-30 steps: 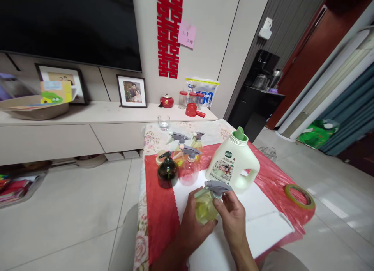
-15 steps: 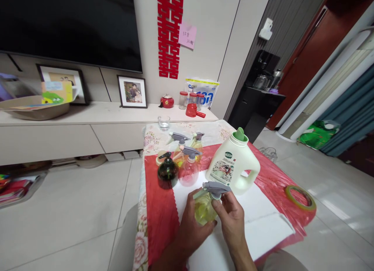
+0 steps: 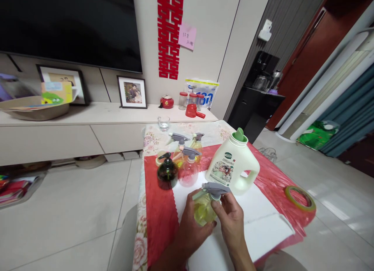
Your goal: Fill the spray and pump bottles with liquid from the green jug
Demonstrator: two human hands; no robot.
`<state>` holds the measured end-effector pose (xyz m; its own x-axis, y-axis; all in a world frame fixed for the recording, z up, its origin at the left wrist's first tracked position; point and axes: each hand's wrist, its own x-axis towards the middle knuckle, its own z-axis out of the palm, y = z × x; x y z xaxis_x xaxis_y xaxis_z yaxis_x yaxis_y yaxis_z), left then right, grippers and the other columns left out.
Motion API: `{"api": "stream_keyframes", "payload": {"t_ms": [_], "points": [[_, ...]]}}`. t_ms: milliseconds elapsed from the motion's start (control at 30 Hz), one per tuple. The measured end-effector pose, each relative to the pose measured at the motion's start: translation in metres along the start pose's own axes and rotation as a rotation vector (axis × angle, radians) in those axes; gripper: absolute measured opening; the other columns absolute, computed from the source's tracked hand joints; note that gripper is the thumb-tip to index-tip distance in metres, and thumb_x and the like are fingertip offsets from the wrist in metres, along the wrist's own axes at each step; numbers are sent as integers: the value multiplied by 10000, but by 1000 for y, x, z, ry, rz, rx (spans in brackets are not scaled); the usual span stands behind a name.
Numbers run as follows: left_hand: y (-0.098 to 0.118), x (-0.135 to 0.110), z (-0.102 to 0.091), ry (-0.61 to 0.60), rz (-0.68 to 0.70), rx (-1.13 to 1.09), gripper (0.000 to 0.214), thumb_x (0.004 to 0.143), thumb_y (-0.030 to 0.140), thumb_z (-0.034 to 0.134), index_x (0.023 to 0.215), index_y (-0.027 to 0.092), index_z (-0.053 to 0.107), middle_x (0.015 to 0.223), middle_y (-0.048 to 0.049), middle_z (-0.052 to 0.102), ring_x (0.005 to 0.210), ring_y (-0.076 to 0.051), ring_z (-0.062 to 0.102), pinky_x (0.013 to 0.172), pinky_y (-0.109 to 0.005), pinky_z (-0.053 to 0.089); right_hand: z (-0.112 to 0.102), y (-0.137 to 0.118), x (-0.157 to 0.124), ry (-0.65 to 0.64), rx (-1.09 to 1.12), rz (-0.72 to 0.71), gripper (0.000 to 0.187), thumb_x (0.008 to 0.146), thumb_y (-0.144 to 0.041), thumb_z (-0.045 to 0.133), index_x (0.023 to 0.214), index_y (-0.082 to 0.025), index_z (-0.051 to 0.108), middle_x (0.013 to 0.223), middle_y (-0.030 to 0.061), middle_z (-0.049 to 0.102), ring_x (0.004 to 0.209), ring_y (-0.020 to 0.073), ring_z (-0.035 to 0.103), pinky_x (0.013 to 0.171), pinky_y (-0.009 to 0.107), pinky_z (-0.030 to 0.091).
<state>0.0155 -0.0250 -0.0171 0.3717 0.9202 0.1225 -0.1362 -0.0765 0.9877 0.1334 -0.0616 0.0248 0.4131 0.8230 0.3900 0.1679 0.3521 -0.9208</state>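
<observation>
A clear yellow spray bottle [image 3: 203, 211] with a grey trigger head is held between both hands, above the white sheet [image 3: 265, 224]. My left hand [image 3: 194, 232] wraps round the bottle's body from the left and below. My right hand [image 3: 230, 216] grips it at the neck, thumb in front and fingers partly hidden behind the trigger head. Just beyond stand a pink spray bottle [image 3: 188, 174] and a dark green pump bottle [image 3: 167, 174]. A large pale green detergent jug [image 3: 223, 162], its mouth fitted with a green spout, stands at the right.
Two more spray bottles, one of them yellowish [image 3: 198, 145], stand behind the pink one. A glass cup [image 3: 164, 123] is at the table's far edge. A roll of tape [image 3: 288, 192] lies on the red plastic cover [image 3: 269, 177] at right. Behind is a white cabinet [image 3: 122, 117].
</observation>
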Motion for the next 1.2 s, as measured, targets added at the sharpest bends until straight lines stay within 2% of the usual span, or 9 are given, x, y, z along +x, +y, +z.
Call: {"api": "stream_keyframes", "payload": {"t_ms": [433, 533, 633, 800, 900, 967, 1033, 1100, 1200], "points": [[3, 0, -3, 15, -17, 45, 732, 671, 203, 797, 1327, 246, 476, 1255, -100, 664, 1154, -305, 668, 967, -447, 584, 0, 4, -5, 15, -179, 2, 370, 922, -445, 694, 1148, -155, 655, 1169, 86, 571, 1088, 175, 571, 942, 251, 502], [0, 3, -3, 74, -20, 23, 725, 683, 254, 816, 1330, 237, 491, 1214, -94, 691, 1083, -295, 699, 915, -426, 609, 5, 1, -12, 34, -286, 7, 485, 830, -411, 771, 1237, -179, 645, 1297, 76, 513, 1238, 203, 486, 1071, 267, 443], [-1, 5, -2, 87, -58, -43, 712, 712, 290, 815, 1344, 244, 490, 1148, -72, 718, 992, -270, 720, 839, -391, 632, 12, -4, -17, -30, -382, 50, 632, 767, -310, 775, 1357, -208, 574, 1330, 54, 492, 1255, 200, 472, 1100, 270, 438], [-3, -1, 0, -19, 33, 43, 676, 759, 303, 787, 1370, 250, 502, 1340, -96, 628, 1215, -307, 635, 1032, -441, 561, 8, -11, -19, -18, -446, 158, 839, 697, -245, 790, 1463, -237, 449, 1352, 33, 487, 1244, 195, 499, 1076, 259, 475], [-11, -6, -4, -93, 153, 137, 754, 774, 252, 751, 1456, 262, 429, 1486, -126, 509, 1358, -335, 522, 1118, -495, 484, -14, -23, -24, -23, -343, 205, 872, 762, -333, 794, 1519, -231, 373, 1356, 60, 493, 1193, 199, 553, 1007, 270, 531], [-17, -7, -7, -132, 221, 187, 716, 808, 215, 694, 1469, 263, 424, 1506, -136, 483, 1363, -327, 507, 1091, -493, 498, -39, -37, -26, -19, -209, 216, 850, 824, -405, 776, 1535, -224, 346, 1351, 88, 499, 1175, 207, 574, 993, 294, 551], [-22, -6, -9, -145, 251, 236, 608, 838, 206, 643, 1423, 262, 486, 1457, -135, 524, 1286, -305, 559, 1010, -460, 548, -71, -52, -24, 70, -102, 200, 839, 846, -446, 772, 1535, -226, 347, 1366, 117, 488, 1210, 234, 561, 1003, 326, 554], [-24, -5, -9, -103, 235, 279, 478, 874, 226, 590, 1349, 263, 559, 1380, -124, 579, 1174, -277, 610, 936, -431, 573, -110, -64, -12, 175, -101, 131, 914, 771, -442, 834, 1520, -207, 365, 1384, 161, 465, 1210, 289, 560, 951, 369, 577], [-21, -4, -7, -19, 178, 326, 367, 901, 289, 550, 1258, 254, 631, 1283, -117, 634, 1009, -249, 644, 857, -409, 586, -166, -67, 25, 269, -198, 134, 932, 692, -500, 872, 1443, -158, 438, 1323, 191, 503, 1146, 316, 591, 906, 396, 584]]}}
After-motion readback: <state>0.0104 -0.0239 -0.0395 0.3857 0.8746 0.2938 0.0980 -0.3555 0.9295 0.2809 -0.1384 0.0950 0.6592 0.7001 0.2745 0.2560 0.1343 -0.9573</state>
